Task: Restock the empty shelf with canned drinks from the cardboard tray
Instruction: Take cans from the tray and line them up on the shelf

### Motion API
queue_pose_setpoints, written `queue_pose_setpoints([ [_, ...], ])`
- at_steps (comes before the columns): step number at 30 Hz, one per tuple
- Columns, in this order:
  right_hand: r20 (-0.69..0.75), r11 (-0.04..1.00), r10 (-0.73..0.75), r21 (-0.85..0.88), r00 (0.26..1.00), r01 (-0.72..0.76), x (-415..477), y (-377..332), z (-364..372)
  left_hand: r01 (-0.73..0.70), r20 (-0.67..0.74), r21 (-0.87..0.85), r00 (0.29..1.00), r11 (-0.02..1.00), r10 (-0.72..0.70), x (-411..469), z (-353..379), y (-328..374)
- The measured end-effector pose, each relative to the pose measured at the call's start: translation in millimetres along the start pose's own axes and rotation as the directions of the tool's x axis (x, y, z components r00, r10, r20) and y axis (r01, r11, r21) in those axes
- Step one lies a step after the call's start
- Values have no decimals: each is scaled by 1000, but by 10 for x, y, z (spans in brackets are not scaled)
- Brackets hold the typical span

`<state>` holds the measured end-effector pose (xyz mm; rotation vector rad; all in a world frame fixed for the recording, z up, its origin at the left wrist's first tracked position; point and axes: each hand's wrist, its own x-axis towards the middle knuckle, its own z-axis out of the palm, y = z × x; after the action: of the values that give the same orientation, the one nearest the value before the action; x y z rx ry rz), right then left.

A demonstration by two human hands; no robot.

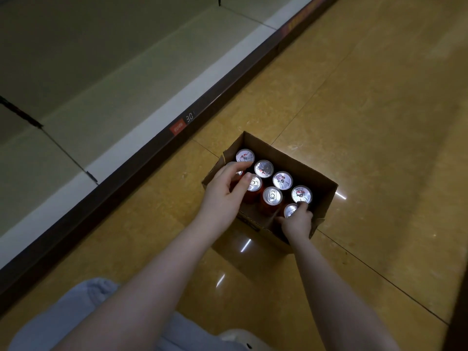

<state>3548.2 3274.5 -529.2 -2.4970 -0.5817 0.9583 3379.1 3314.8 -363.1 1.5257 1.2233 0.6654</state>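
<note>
**Stocking entry: canned drinks in a cardboard tray**

Tan tiled floor [367,127]: glossy, bears the tray. Pale shelf [106,72]: low, along the floor's left, with a dark front rail. Cardboard tray [305,168]: open-topped, on the floor near the rail. Left hand [224,192]: fingers and thumb curled round a partly hidden can [238,172] at the tray's shelf-side wall. Right hand [297,222]: grasping the near-corner can [290,210] by its top. Red cans [272,195]: silver-topped, upright, two rows of four, all in the tray. Price label [180,127]: red, on the rail.
</note>
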Motion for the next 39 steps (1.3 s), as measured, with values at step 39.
queue_pose_setpoints([
  [39,267,271,-962,899,61,343,-3694,-3254,-14,-113,-858,1,509,994,59,-1330,-3014,981],
])
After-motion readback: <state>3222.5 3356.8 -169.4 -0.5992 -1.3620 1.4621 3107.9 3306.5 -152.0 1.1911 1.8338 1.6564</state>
